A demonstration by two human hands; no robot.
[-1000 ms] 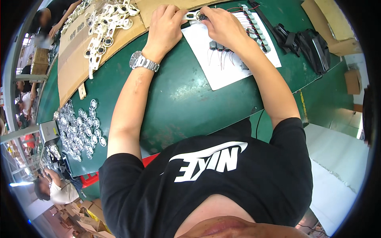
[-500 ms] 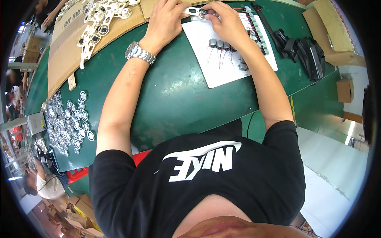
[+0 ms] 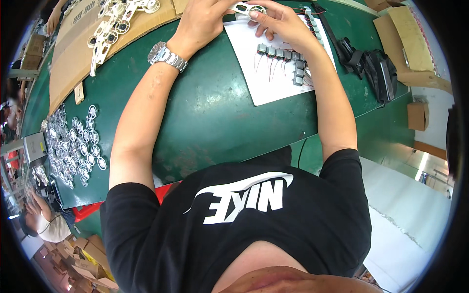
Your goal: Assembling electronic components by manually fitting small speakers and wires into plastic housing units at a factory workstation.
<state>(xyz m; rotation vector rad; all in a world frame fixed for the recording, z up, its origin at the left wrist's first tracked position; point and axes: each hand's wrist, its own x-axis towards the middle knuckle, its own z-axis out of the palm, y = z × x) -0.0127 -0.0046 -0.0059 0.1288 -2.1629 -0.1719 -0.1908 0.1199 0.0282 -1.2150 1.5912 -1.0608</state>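
Observation:
A white plastic frame piece (image 3: 241, 7) with a round ring at one end is held between both hands at the top edge of the view. My left hand (image 3: 202, 22) is closed on its left end, its fingertips partly cut off by the picture's edge. My right hand (image 3: 286, 24) grips the ring end, thumb on top and fingers beneath. Below them a white sheet (image 3: 266, 93) bears small grey motors (image 3: 278, 53) with thin wires. More motors (image 3: 312, 24) stand in a column by my right wrist.
At the far left, several white frame pieces with dark rings (image 3: 111, 36) lie on cardboard (image 3: 73, 49). Clear round parts (image 3: 80, 146) cover the green table's (image 3: 210, 112) left end. A black strapped bag (image 3: 381, 73) lies at the right. Other people are at the left edge.
My right hand has turned, its thumb now lying over the ring and its other fingers lower. The dark part seen at the ring before no longer shows clearly. The view has shifted slightly.

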